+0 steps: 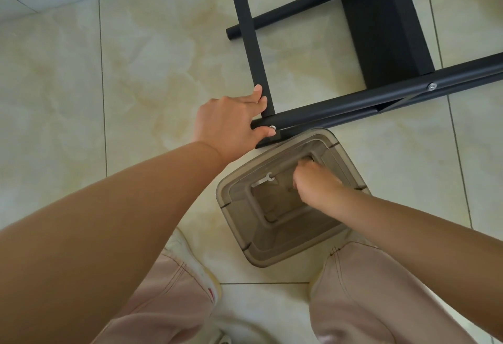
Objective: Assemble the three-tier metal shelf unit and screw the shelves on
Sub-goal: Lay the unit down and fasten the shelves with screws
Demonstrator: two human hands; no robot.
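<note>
The black metal shelf unit lies on its side on the tiled floor. My left hand grips its near corner, where a flat black shelf panel meets a round post; a silver screw head shows just by my thumb. A second screw sits farther along the post. My right hand reaches down into a smoky clear plastic bin, fingers curled and hidden from view. A small flat silver wrench lies on the bin's bottom, left of that hand.
A wider black shelf panel stands between the posts at the upper right. My knees in pink trousers and white shoes flank the bin. A pale wall base runs along the top left.
</note>
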